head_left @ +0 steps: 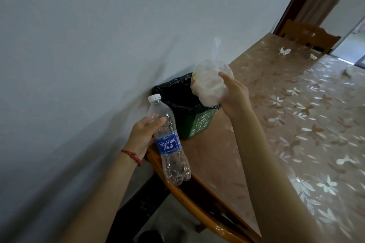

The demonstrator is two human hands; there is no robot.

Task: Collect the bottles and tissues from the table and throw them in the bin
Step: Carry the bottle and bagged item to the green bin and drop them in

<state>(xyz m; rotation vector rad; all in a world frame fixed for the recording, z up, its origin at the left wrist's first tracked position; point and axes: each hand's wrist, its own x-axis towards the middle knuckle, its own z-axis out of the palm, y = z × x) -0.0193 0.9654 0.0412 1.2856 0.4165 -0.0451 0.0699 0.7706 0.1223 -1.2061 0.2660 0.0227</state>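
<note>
Left hand (143,134) grips a clear capped plastic bottle (167,140), right hand (234,92) clutches a crumpled translucent bag (210,83) over the green black-lined bin (189,110) at the table's (256,134) wall-side corner; crumpled white tissues (284,51) remain near the far edge

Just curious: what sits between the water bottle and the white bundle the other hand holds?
In the head view, the bin, green with a black liner, stands on the table between the bottle and the bundle, which hangs over its rim.
</note>
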